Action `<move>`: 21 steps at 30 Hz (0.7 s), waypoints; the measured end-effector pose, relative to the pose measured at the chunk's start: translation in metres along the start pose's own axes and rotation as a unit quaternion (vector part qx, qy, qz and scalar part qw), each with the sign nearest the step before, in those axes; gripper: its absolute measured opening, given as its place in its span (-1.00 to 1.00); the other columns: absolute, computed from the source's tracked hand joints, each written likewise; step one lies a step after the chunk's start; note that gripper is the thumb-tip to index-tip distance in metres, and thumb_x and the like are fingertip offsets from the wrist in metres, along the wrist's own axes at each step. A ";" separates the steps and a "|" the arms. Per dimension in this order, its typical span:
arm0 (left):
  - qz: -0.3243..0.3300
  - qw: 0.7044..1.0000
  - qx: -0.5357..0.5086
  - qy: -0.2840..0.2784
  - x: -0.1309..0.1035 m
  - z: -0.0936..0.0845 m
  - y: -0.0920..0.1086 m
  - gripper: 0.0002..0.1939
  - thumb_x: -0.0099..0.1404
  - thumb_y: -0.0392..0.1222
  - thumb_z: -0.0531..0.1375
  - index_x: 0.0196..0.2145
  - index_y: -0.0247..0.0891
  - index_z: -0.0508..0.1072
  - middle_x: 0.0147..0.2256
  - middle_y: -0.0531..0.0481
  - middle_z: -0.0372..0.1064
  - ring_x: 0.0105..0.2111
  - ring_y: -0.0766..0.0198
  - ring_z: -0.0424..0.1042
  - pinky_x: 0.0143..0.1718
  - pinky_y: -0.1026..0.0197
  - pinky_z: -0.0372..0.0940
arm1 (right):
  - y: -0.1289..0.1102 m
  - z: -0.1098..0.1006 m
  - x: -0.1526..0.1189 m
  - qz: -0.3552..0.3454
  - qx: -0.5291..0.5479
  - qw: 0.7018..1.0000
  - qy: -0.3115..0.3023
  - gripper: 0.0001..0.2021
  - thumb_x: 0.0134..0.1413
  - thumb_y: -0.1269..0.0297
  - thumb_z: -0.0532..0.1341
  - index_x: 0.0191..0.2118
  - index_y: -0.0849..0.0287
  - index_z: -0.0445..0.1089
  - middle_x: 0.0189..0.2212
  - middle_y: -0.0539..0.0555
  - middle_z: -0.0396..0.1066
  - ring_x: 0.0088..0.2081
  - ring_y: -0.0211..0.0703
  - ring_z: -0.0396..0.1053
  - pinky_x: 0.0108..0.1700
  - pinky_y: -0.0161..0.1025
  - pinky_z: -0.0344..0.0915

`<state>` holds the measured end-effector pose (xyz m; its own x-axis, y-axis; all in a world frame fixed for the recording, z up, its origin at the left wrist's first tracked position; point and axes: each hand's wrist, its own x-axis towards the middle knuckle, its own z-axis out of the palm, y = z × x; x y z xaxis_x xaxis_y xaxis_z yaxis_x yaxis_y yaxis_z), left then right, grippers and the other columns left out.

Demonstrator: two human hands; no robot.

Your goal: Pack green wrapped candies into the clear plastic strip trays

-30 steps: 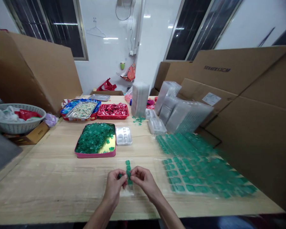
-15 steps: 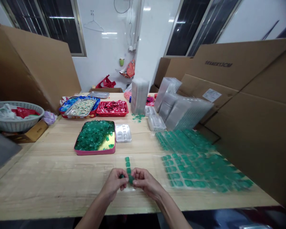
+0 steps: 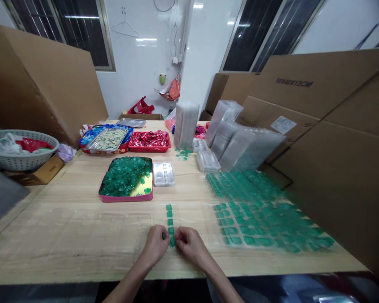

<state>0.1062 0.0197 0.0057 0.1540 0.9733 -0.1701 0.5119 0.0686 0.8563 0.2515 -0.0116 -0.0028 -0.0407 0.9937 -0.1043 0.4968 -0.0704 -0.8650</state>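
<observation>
My left hand (image 3: 156, 245) and my right hand (image 3: 190, 244) meet low over the near edge of the wooden table (image 3: 66, 227). Between their fingertips sits a small green wrapped candy (image 3: 172, 241). It lies at the near end of a short row of green candies (image 3: 169, 214) set in a clear plastic tray (image 3: 183, 219) that is hard to make out. A green piece also shows under my left fingers. A pink tin full of green candies (image 3: 126, 179) stands beyond the hands, with an empty white moulded tray (image 3: 163, 173) beside it.
Several clear trays filled with green candies (image 3: 259, 210) cover the table's right side. Stacks of empty clear trays (image 3: 240, 143) stand behind them. Red and blue candy trays (image 3: 150, 141) sit at the back, a white basket (image 3: 22, 149) far left. Cardboard sheets (image 3: 334, 139) wall both sides.
Both hands have dropped from just above the table down onto it, bringing the green candy to the near end of the row. The view has tilted slightly.
</observation>
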 end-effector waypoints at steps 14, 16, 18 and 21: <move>0.047 0.998 0.031 -0.015 -0.008 -0.003 0.003 -0.89 -0.04 -0.33 0.13 -0.59 -0.27 0.46 -0.58 0.01 0.36 -0.50 0.24 0.30 -0.39 0.25 0.09 | -0.017 -0.010 -0.009 -0.085 -0.037 0.996 -0.017 -0.77 -0.24 0.57 0.05 -0.39 0.16 0.25 -0.45 -0.05 0.27 -0.55 -0.35 0.23 -0.49 -0.42 0.12; 0.051 0.998 0.042 -0.022 -0.007 -0.002 0.002 -0.87 -0.03 -0.33 0.12 -0.60 -0.28 0.47 -0.59 -0.01 0.37 -0.51 0.24 0.29 -0.40 0.25 0.08 | -0.021 -0.011 -0.012 -0.117 -0.046 0.992 -0.029 -0.76 -0.18 0.55 0.06 -0.33 0.14 0.28 -0.34 -0.01 0.28 -0.49 -0.34 0.26 -0.43 -0.42 0.16; 0.051 0.997 0.050 -0.011 -0.006 -0.001 0.002 -0.87 -0.01 -0.31 0.12 -0.60 -0.28 0.47 -0.59 -0.03 0.38 -0.50 0.23 0.29 -0.40 0.24 0.08 | -0.022 -0.010 -0.013 -0.138 -0.091 0.986 -0.023 -0.79 -0.10 0.54 0.05 -0.34 0.14 0.31 -0.34 0.01 0.29 -0.41 -0.29 0.30 -0.35 -0.40 0.18; 0.048 0.998 0.034 0.006 -0.004 -0.001 0.001 -0.84 0.02 -0.29 0.10 -0.62 -0.27 0.45 -0.60 -0.02 0.37 -0.50 0.23 0.30 -0.41 0.24 0.09 | -0.021 -0.006 -0.010 -0.144 -0.179 0.973 -0.018 -0.79 -0.01 0.53 0.01 -0.40 0.16 0.34 -0.41 0.03 0.32 -0.36 -0.24 0.31 -0.33 -0.38 0.17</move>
<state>0.1052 0.0161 0.0075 0.1951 0.9773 -0.0824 0.5521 -0.0400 0.8328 0.2464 -0.0198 0.0195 -0.2502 0.9636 0.0937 0.7306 0.2514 -0.6349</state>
